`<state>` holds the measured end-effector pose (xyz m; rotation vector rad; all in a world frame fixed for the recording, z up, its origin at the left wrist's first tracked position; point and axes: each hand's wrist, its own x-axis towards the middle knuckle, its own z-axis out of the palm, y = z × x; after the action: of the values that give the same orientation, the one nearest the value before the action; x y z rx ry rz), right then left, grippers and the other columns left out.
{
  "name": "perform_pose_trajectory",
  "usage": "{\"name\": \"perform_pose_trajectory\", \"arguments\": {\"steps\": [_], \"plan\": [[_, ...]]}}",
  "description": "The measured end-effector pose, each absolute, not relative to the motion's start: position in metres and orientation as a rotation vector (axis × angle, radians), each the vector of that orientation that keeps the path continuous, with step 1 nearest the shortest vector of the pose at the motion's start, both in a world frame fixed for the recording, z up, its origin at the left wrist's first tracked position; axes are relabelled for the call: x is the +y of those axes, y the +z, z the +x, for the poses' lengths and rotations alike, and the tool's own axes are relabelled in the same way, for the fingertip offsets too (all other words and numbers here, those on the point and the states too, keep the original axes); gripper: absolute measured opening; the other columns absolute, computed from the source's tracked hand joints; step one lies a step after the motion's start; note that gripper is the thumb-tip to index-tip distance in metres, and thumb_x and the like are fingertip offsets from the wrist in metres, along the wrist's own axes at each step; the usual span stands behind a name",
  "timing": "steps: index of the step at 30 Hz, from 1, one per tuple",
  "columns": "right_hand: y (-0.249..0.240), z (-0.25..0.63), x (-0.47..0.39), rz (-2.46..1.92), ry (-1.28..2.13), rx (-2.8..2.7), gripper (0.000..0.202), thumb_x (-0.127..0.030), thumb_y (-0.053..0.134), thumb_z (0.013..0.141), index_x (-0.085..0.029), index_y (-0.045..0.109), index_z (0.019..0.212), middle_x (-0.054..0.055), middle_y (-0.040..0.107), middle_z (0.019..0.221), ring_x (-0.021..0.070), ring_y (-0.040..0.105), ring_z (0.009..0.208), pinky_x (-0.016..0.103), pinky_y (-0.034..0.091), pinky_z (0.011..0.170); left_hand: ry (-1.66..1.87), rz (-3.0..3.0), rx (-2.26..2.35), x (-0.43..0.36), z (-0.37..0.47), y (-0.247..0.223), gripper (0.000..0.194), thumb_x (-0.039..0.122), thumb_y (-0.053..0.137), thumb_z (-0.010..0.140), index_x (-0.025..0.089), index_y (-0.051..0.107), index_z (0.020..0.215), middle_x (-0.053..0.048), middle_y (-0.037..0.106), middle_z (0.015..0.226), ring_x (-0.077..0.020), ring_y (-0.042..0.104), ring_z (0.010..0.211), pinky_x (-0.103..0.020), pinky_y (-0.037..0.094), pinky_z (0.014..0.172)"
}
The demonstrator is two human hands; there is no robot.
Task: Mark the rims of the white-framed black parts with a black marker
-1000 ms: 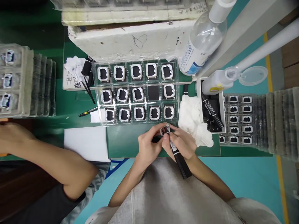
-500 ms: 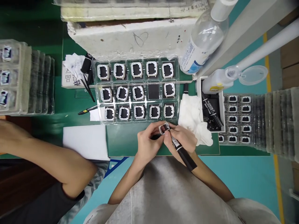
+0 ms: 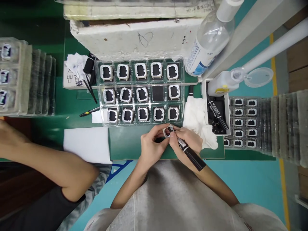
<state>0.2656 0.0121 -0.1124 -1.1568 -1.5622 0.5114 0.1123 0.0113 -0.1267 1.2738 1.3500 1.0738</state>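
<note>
Between finger and thumb, my left hand pinches a small white watch-case-like frame just above the table's front edge. My right hand grips a black marker pen whose tip end points at the frame; fingers hide the tip itself. The two hands are close together and the right fingertips meet the frame's right side. Behind them lies a clear plastic tray holding rows of similar white frames. One pocket in its middle row holds no frame.
A crumpled white cloth lies right of the tray, beside a box with markers. Bottles stand behind. Stacked trays rise at far right and left. Tweezers and a white pad lie left, near a co-worker's arm.
The marker's rear end has swung slightly up and to the right in my right hand. My left hand keeps hold of the frame, and the whole view has shifted a little.
</note>
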Motion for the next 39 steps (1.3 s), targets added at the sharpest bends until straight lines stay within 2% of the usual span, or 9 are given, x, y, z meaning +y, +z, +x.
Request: {"name": "perform_pose_trajectory", "arguments": {"steps": [7, 13, 22, 28, 34, 37, 39], "plan": [[-0.1112, 0.2670, 0.0106, -1.202, 0.570, -1.523, 0.016, -0.015, 0.068, 0.116, -0.020, 0.069, 0.101, 0.005, 0.077, 0.110, 0.0238, 0.080, 0.098, 0.034, 0.069, 0.081, 1.090, 1.306, 1.329, 0.0113, 0.1116, -0.1265, 0.034, 0.018, 0.085, 0.094, 0.022, 0.081, 0.127, -0.001, 0.084, 0.118, -0.0183, 0.084, 0.104, -0.026, 0.069, 0.099], [-0.1089, 0.2678, 0.0089, -1.135, 0.535, -1.502, 0.015, -0.010, 0.069, 0.112, -0.022, 0.065, 0.104, 0.001, 0.076, 0.102, 0.0258, 0.080, 0.105, 0.036, 0.073, 0.096, 1.095, 1.147, 1.252, 0.0143, 0.1131, -0.1208, 0.037, 0.019, 0.089, 0.090, 0.020, 0.081, 0.126, -0.004, 0.084, 0.117, -0.0210, 0.084, 0.106, -0.028, 0.070, 0.099], [-0.1121, 0.2668, 0.0076, -1.166, 0.564, -1.464, 0.013, -0.012, 0.071, 0.113, -0.021, 0.067, 0.104, 0.004, 0.078, 0.112, 0.0259, 0.080, 0.106, 0.033, 0.072, 0.089, 1.096, 1.101, 1.229, 0.0162, 0.1125, -0.1204, 0.050, 0.017, 0.094, 0.084, 0.016, 0.082, 0.133, -0.005, 0.085, 0.112, -0.0209, 0.084, 0.096, -0.028, 0.071, 0.094], [-0.1098, 0.2661, 0.0082, -1.117, 0.564, -1.452, 0.013, -0.009, 0.071, 0.112, -0.020, 0.067, 0.107, 0.004, 0.077, 0.110, 0.0261, 0.080, 0.108, 0.036, 0.072, 0.096, 1.085, 1.102, 1.225, 0.0162, 0.1112, -0.1192, 0.052, 0.020, 0.096, 0.085, 0.017, 0.082, 0.135, -0.006, 0.084, 0.115, -0.0230, 0.084, 0.101, -0.029, 0.071, 0.098], [-0.1101, 0.2660, 0.0110, -1.022, 0.514, -1.435, 0.018, -0.004, 0.071, 0.107, -0.021, 0.066, 0.110, 0.003, 0.074, 0.098, 0.0270, 0.080, 0.099, 0.044, 0.075, 0.097, 1.084, 1.121, 1.151, 0.0181, 0.1078, -0.1238, 0.051, 0.023, 0.095, 0.090, 0.023, 0.081, 0.138, -0.004, 0.082, 0.125, -0.0203, 0.082, 0.109, -0.030, 0.067, 0.108], [-0.1100, 0.2661, 0.0131, -0.980, 0.492, -1.430, 0.017, -0.005, 0.070, 0.106, -0.020, 0.065, 0.111, 0.000, 0.069, 0.089, 0.0233, 0.077, 0.082, 0.047, 0.076, 0.093, 1.093, 1.136, 1.120, 0.0186, 0.1070, -0.1253, 0.048, 0.022, 0.093, 0.093, 0.026, 0.081, 0.139, -0.002, 0.081, 0.127, -0.0180, 0.081, 0.110, -0.028, 0.066, 0.109], [-0.1093, 0.2657, 0.0144, -0.955, 0.480, -1.437, 0.016, -0.007, 0.069, 0.108, -0.021, 0.065, 0.112, -0.001, 0.065, 0.085, 0.0195, 0.070, 0.069, 0.049, 0.077, 0.092, 1.096, 1.146, 1.114, 0.0185, 0.1067, -0.1261, 0.048, 0.021, 0.093, 0.092, 0.028, 0.081, 0.139, -0.001, 0.081, 0.126, -0.0166, 0.081, 0.108, -0.025, 0.066, 0.108]]}}
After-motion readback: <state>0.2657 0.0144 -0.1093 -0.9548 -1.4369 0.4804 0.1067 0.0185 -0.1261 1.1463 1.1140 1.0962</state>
